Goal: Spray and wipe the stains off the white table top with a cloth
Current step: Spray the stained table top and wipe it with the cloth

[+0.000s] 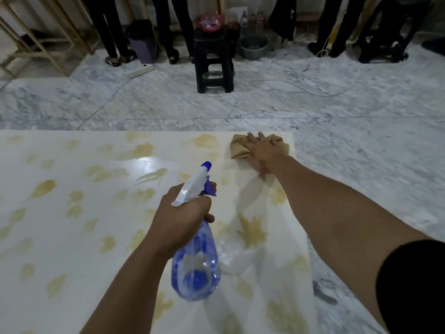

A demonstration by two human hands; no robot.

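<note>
The white table top (pixel 79 239) fills the lower left and is covered with several yellowish stains (pixel 251 231). My left hand (pixel 183 215) grips the neck of a clear blue spray bottle (pixel 196 266) with a white and blue trigger head, held above the middle of the table. My right hand (pixel 263 150) presses flat on a crumpled tan cloth (pixel 239 148) at the table's far right corner. A wet glossy patch lies between the bottle and the cloth.
Beyond and right of the table is marble floor (pixel 361 112). A black plastic stool (pixel 215 59) stands ahead, with a metal basin (pixel 254 47), bottles and a dark bin (pixel 142 39) behind. Legs of standing people line the back wall. A cable runs across the floor.
</note>
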